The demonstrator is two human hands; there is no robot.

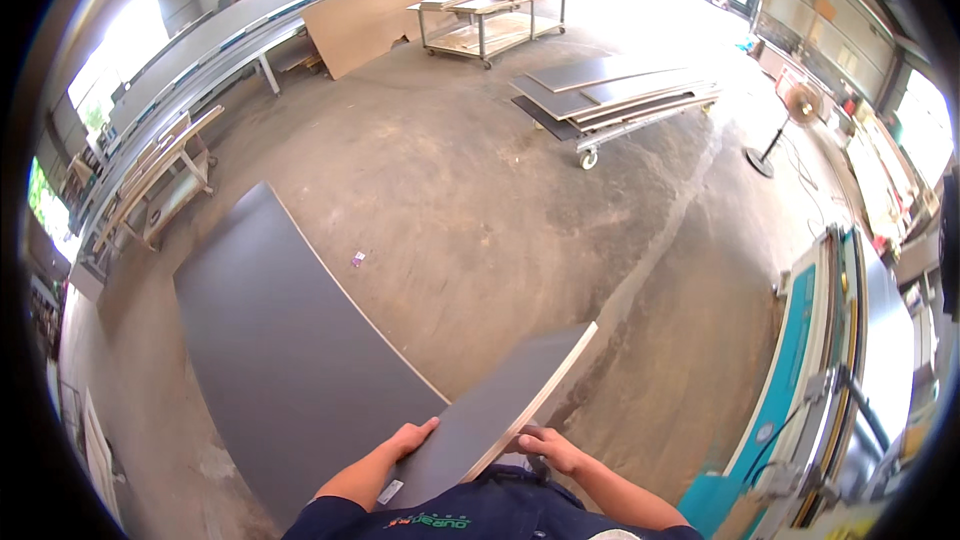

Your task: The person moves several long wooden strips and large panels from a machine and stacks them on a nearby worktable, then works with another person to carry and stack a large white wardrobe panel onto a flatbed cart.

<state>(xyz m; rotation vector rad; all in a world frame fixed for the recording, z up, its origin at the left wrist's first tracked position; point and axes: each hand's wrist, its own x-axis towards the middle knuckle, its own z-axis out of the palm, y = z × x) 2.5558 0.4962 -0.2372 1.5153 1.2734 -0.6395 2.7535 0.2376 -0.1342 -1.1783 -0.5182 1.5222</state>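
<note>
Down at six o'clock, close against the person's dark blue shirt, a narrow grey board (500, 410) was held flat and pointed away toward one o'clock. The left hand (410, 437) lay on its near left edge with fingers curled over the top face, so that grip was closed on the board. The right hand (548, 448) clasped the pale raw edge on the right side, fingers wrapped under it, also holding the board. A small white label (390, 492) sat on the near end of the board.

Judging by its straight line with no sag, the board looked stiff and fairly heavy for its width, with a smooth coated face that could slide under bare palms. The cut edges seemed the surer place to hold, one hand on each long side near the body, as it was held then; the far end hung unsupported and would swing wide in a turn.

At eight o'clock a large grey panel (290, 340) lay flat on the concrete floor (480, 200), just beside the held board. At four o'clock stood a teal machine (800, 360). Toward one o'clock a wheeled cart (610, 100) carried stacked sheets, and a standing fan (790, 120) stood at two o'clock.
</note>
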